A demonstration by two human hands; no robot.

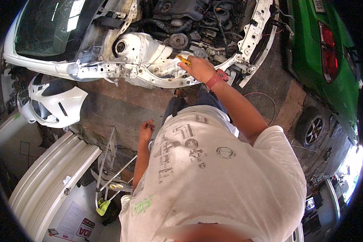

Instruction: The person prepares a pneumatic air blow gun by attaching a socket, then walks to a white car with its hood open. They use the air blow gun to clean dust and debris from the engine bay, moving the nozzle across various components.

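My right hand reaches over the front wing of a white stripped car body, with its fingers closed around a small yellow tool. The tool's tip points left at the white inner panel; whether it touches the metal I cannot tell. On that wrist is a red band, with a red and dark item beside it. My left hand hangs low at my left side, fingers loosely bent and apart, with nothing visible in it.
The exposed engine lies beyond my right hand. A white bumper cover rests on the floor at left, near a stepladder. To the right stand a green car and a loose wheel; a thin hose crosses the floor.
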